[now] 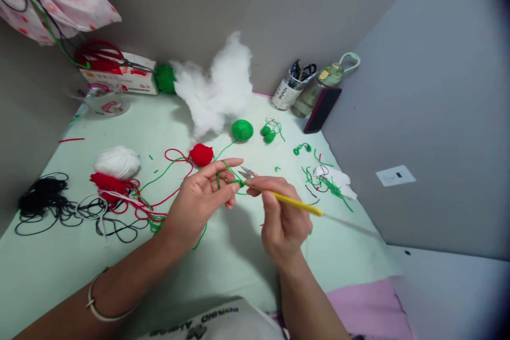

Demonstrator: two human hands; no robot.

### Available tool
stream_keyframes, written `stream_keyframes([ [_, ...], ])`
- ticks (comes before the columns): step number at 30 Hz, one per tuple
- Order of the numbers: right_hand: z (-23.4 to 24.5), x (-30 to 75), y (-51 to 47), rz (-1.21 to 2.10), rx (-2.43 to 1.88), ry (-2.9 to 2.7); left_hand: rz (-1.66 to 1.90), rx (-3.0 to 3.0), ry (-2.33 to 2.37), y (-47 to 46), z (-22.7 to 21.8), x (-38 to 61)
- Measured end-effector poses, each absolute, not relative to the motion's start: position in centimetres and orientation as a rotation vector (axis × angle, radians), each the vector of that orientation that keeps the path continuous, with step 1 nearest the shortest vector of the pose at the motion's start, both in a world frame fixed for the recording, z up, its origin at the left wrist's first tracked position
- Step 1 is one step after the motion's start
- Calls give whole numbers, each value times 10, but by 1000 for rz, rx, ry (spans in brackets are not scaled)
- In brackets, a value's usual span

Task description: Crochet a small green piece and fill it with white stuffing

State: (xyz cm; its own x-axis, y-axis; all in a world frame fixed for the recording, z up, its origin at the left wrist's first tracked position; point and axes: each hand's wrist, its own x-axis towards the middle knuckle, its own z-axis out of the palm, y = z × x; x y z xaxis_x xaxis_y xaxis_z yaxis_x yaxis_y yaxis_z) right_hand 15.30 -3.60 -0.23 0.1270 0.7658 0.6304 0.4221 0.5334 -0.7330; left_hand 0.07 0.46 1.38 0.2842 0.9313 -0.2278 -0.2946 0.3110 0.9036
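My right hand (pixel 281 218) grips a crochet hook (pixel 297 203) by its yellow handle, its tip pointing left at the green yarn (pixel 238 181). My left hand (pixel 205 191) pinches that yarn between thumb and fingers, with a strand looped over the raised index finger. One strand runs back toward a green yarn ball (pixel 242 130). Just beyond the fingertips lie small thread snips (pixel 247 172), partly hidden by my right hand. A red yarn ball (pixel 201 154) sits behind my left hand.
Tangled black yarn (pixel 43 196) and a white yarn ball (pixel 117 162) lie left. White stuffing (pixel 219 87) is piled at the back, near red-handled scissors (pixel 99 56) on a box. Pen cup (pixel 287 91), bottle (pixel 313 93) and phone (pixel 322 110) stand back right; green scraps (pixel 337 191) lie below.
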Motion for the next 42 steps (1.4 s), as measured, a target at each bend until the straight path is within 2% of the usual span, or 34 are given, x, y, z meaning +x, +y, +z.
stream_keyframes([
  [4, -6, 151, -37, 128, -1002, -1656, 1008, 872, 924, 2, 14, 2],
  [9, -4, 153, -36, 377, -1032, -1413, 923, 823, 846, 5, 14, 0],
  [12, -4, 155, -35, 378, -1002, -1449, 951, 852, 844, 5, 12, -1],
  [18, -12, 152, -37, 66, -1052, -1722, 977, 845, 856, 2, 12, 4],
  [21, -13, 151, -37, -54, -1120, -1750, 863, 670, 770, 2, 9, 3],
  [25, -5, 155, -33, 322, -1080, -1450, 782, 518, 691, 9, 9, -2],
  [29, 3, 155, -27, 689, -1014, -1197, 808, 629, 697, 10, 12, -4],
  [32, 0, 152, -26, 624, -1050, -1281, 831, 697, 744, 7, 13, 0],
  [37, -9, 152, -32, 218, -1101, -1589, 829, 580, 733, 5, 10, 4],
  [39, -8, 155, -32, 259, -1108, -1519, 785, 495, 670, 7, 9, 2],
  [42, -3, 160, -29, 594, -1060, -1210, 815, 444, 633, 11, 10, -2],
])
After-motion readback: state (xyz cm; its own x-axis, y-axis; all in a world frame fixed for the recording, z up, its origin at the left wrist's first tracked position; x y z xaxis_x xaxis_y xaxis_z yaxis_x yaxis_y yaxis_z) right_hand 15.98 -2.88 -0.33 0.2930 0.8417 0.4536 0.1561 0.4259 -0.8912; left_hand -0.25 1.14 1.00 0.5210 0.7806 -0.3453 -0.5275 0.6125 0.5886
